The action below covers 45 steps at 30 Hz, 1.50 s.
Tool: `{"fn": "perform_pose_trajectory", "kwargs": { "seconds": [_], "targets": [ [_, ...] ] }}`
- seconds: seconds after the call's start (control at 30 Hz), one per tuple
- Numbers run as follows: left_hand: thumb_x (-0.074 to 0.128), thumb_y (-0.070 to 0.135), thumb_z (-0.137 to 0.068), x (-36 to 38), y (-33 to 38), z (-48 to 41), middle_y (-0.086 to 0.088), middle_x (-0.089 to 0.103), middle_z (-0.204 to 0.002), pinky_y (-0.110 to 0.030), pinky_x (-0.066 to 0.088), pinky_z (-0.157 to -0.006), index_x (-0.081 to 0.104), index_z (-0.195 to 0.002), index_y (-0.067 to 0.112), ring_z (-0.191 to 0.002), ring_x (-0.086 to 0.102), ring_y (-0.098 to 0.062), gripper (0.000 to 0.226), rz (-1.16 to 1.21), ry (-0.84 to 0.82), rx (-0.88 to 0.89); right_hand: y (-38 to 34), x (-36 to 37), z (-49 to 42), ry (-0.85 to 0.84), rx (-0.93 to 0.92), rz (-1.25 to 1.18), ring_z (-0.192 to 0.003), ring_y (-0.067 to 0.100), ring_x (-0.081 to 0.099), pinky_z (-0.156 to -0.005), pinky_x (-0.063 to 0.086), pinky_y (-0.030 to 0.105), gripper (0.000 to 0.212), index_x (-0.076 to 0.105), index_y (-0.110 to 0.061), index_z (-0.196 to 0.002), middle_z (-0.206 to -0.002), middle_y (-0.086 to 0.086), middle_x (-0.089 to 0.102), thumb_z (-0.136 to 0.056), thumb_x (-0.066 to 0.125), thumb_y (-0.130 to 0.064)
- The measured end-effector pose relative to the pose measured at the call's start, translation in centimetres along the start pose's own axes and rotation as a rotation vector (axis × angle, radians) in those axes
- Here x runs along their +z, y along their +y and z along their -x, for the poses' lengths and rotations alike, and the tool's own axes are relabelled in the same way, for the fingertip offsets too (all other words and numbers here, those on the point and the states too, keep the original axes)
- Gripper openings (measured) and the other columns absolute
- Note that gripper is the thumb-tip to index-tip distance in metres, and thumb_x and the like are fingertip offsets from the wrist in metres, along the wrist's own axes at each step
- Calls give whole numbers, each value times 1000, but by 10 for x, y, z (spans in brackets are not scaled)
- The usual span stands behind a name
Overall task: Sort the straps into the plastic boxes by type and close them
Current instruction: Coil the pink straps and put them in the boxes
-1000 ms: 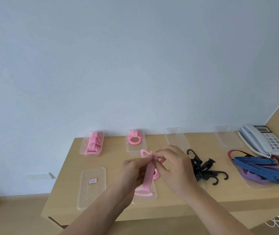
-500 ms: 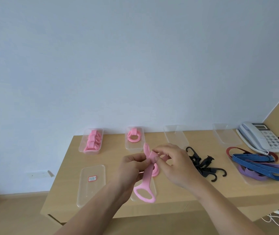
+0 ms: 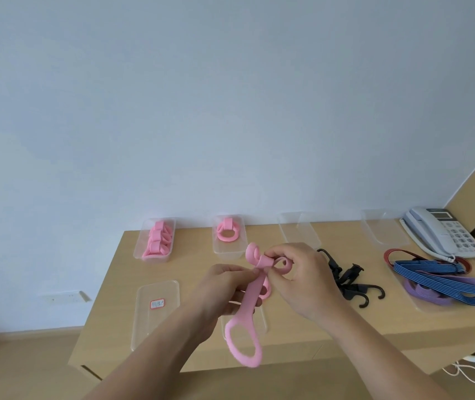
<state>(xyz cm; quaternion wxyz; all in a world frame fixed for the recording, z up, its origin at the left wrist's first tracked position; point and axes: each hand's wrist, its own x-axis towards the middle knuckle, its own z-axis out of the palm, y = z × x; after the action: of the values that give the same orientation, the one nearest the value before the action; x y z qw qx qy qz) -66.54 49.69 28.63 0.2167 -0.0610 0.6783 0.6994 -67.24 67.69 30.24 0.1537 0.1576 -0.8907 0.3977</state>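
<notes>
- my left hand [image 3: 224,287] pinches the pink strap [image 3: 248,301] just under its top; fingers curled round the band
- my right hand [image 3: 302,280] grips the strap's top end, folded into small loops; thumb and fingers closed on it
- the strap is held in the air above the table [image 3: 195,264], near the front edge; its big oval loop hangs toward 6 o'clock
- at 11 o'clock, a clear box [image 3: 139,252] with several pink straps in it; at 12 o'clock, a second box [image 3: 227,251] with one pink ring strap
- at 1 o'clock, an empty box [image 3: 299,235]; further toward 2, another empty box [image 3: 383,232]
- at 9 o'clock, a flat lid [image 3: 155,321] with a red label
- at 3 o'clock, black hook straps [image 3: 348,281] loose on the table; beyond them, blue and purple straps [image 3: 438,280] piled together
- a phone [image 3: 444,232] at the back right corner
</notes>
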Motion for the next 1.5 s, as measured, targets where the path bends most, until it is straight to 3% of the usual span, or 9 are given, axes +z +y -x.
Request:
{"fn": "perform_pose_trajectory", "kwargs": {
  "seconds": [0.2, 0.33, 0.5, 0.67, 0.83, 1.0, 1.07, 1.27, 1.5],
  "targets": [
    [70, 47, -90, 4, 4, 4, -14, 78, -106, -38, 58, -86, 82, -108, 18, -95, 77, -29, 36, 56, -63, 86, -1, 8, 1, 112, -144, 136, -81, 18, 58, -71, 47, 27, 24, 71, -15, -83, -81, -12, 67, -68, 81, 0],
    [69, 50, -93, 2, 4, 2, -23, 76, -114, -43, 58, -96, 81, -107, 10, -96, 75, -31, 43, 156, -45, 77, -2, 9, 3, 95, -211, 131, -85, 13, 55, -76, 41, 16, 25, 69, -20, -85, -85, -19, 60, -69, 75, -2],
    [70, 42, -95, -1, 6, 1, -17, 78, -103, -45, 60, -92, 81, -102, 5, -91, 74, -29, 39, 217, -34, 78, -4, 11, 6, 75, -267, 106, -91, 14, 58, -79, 47, 24, 25, 75, -17, -89, -91, -9, 63, -74, 72, 2],
    [68, 16, -94, -3, 4, -1, -4, 72, -81, -45, 59, -90, 81, -104, 7, -89, 71, -27, 19, 199, -42, 78, -6, 6, 6, 88, -243, 35, -89, 14, 60, -78, 47, 24, 22, 77, -14, -83, -88, -8, 66, -74, 69, 5],
    [70, 11, -88, -3, 1, -2, -24, 76, -111, -47, 59, -93, 80, -112, 8, -98, 72, -31, 26, 190, -54, 102, -1, 3, 1, -36, -69, -56, -103, 10, 59, -84, 49, 29, 25, 71, -17, -107, -104, -11, 66, -86, 68, -3],
    [74, 11, -74, -4, -4, -12, -19, 77, -112, -45, 61, -89, 70, -123, 12, -94, 75, -31, 49, 256, 16, 83, 5, 4, -6, -186, -10, -9, -104, 3, 58, -87, 49, 24, 21, 69, -20, -111, -107, -16, 62, -92, 64, -12],
    [76, 15, -74, -3, -5, -13, -19, 77, -113, -43, 60, -87, 68, -125, 11, -96, 76, -31, 52, 283, 10, 58, 5, 2, -6, -166, 15, -25, -96, -2, 60, -80, 48, 14, 20, 70, -23, -107, -99, -22, 65, -91, 65, -12],
    [76, 51, -87, 5, -5, -11, -15, 80, -96, -34, 55, -68, 78, -104, 2, -78, 74, -25, 52, 81, 26, -64, 9, 0, -9, -14, 63, -112, -86, 4, 67, -71, 53, 17, 14, 73, -20, -99, -92, -14, 73, -88, 73, -12],
    [69, 66, -82, 3, -2, -7, -10, 80, -107, -31, 58, -81, 84, -102, 21, -90, 76, -17, 51, 135, -48, -38, 3, 11, -3, 63, -87, -51, -76, 10, 63, -69, 53, 31, 16, 72, -16, -89, -87, -11, 69, -80, 77, -4]
  ]
}}
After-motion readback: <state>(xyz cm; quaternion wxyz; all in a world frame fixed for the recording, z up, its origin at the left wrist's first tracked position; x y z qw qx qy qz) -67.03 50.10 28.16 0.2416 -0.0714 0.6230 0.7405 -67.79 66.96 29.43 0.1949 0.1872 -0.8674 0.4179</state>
